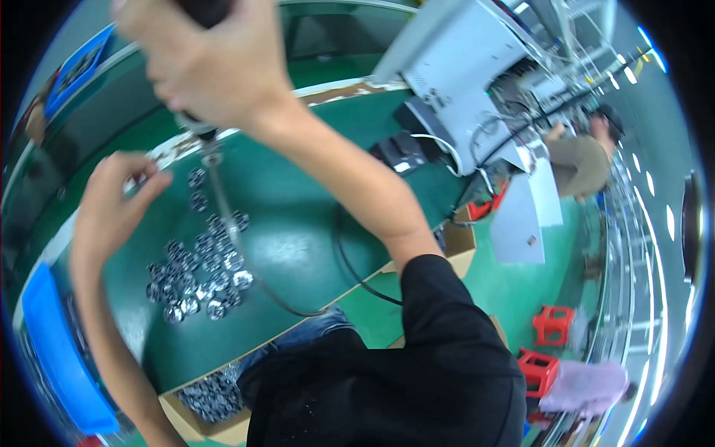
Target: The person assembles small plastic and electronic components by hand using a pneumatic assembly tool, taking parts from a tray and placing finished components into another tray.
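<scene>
My right hand (216,71), blurred, is closed around a dark power driver (199,123) near the top of the view. From the driver's metal end a thin hose (223,201) runs down across the green table. My left hand (112,205) is over the table's far left edge, its thumb and fingers curled toward each other; whatever is between them is too blurred to make out. Close to it, two small shiny dark metal parts (198,201) lie apart from a pile of similar round parts (201,272) on the table.
Beside my left arm stands a blue bin (63,350). An open carton (212,398) of dark parts is below the table's near edge. A grey machine (462,67) and black device (402,153) occupy the right. Red stools (553,325) and two people are farther right.
</scene>
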`<state>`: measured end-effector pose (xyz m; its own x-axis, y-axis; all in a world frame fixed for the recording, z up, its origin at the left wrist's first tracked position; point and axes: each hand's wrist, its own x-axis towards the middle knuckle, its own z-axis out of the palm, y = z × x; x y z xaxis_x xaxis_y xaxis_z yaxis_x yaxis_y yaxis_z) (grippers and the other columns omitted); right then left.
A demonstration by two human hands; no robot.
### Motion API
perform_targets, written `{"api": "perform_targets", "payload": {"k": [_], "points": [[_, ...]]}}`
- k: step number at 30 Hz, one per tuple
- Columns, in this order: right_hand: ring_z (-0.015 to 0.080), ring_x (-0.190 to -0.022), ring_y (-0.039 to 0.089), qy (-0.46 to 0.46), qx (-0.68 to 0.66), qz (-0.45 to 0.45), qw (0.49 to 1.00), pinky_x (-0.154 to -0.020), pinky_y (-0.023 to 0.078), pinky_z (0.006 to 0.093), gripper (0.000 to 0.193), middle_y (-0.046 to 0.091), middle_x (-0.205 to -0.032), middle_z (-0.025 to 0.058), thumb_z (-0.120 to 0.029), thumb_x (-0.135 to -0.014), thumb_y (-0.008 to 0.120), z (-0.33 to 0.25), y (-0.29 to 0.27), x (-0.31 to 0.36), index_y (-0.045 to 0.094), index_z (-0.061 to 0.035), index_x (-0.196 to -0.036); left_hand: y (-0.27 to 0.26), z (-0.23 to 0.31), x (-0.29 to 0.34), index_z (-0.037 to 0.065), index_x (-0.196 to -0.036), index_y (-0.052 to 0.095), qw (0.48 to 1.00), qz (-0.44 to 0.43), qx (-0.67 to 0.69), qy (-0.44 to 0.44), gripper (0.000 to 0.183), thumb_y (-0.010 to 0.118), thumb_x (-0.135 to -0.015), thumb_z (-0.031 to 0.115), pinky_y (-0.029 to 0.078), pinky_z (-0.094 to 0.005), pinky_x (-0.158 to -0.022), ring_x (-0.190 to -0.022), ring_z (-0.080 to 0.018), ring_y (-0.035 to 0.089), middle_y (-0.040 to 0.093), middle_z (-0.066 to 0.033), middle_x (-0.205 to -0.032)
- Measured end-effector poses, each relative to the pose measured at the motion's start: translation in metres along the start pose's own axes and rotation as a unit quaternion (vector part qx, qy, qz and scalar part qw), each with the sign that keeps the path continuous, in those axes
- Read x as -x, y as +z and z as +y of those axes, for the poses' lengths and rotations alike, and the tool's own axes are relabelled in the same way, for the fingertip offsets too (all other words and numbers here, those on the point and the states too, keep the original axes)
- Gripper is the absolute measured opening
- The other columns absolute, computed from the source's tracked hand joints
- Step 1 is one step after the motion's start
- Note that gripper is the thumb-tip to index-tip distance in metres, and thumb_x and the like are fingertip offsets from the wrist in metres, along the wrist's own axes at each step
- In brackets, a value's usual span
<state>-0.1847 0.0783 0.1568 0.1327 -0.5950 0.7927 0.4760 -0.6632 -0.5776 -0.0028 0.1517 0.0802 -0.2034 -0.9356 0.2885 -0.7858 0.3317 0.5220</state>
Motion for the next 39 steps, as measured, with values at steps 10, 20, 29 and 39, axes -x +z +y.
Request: {"api": "perform_targets", "payload": {"k": [10, 20, 29, 39], "points": [[0.0056, -0.052, 0.047, 0.005, 0.022, -0.006, 1.0, -0.051, 0.038, 0.0269, 0.023, 0.052, -0.056, -0.0016, -0.013, -0.088, 0.07, -0.022, -0.015, -0.006, 0.057, -0.0044, -0.072, 0.06, 0.222, 0.021, 0.001, -0.097, 0.073, 0.504, -0.209, 0.73, 0.411, 0.017, 0.065, -0.101, 0.016, 0.052, -0.0319, -0.064, -0.069, -0.0275, 0.066, 0.069, -0.0135, -0.088], [0.0053, -0.053, 0.047, 0.033, 0.017, -0.026, 0.999, -0.052, 0.038, 0.0275, 0.025, 0.054, -0.057, -0.0021, -0.012, -0.086, 0.071, -0.023, -0.008, -0.004, 0.056, -0.0042, -0.069, 0.018, 0.239, 0.052, -0.004, -0.086, 0.064, 0.342, -0.396, 0.826, 0.209, 0.038, 0.066, -0.099, 0.032, 0.044, -0.0255, -0.054, -0.066, -0.0157, 0.062, 0.064, -0.0086, -0.076], [0.005, -0.055, 0.047, 0.081, 0.026, -0.038, 0.996, -0.053, 0.038, 0.028, 0.026, 0.055, -0.057, -0.0026, -0.012, -0.085, 0.072, -0.012, -0.017, -0.001, 0.056, -0.004, -0.066, 0.042, 0.256, 0.054, -0.004, -0.081, 0.062, 0.304, -0.304, 0.876, 0.22, 0.026, 0.058, -0.093, 0.019, 0.042, -0.0252, -0.055, -0.067, -0.0151, 0.058, 0.06, -0.0087, -0.078], [0.0049, -0.055, 0.048, 0.031, 0.039, -0.042, 0.998, -0.054, 0.039, 0.0277, 0.024, 0.056, -0.058, -0.0023, -0.011, -0.085, 0.072, -0.004, -0.019, -0.003, 0.057, -0.0034, -0.068, 0.052, 0.267, 0.065, -0.005, -0.076, 0.07, 0.296, -0.02, 0.926, 0.235, 0.027, 0.066, -0.087, 0.019, 0.045, -0.0283, -0.061, -0.081, -0.0211, 0.059, 0.068, -0.021, -0.092]]}}
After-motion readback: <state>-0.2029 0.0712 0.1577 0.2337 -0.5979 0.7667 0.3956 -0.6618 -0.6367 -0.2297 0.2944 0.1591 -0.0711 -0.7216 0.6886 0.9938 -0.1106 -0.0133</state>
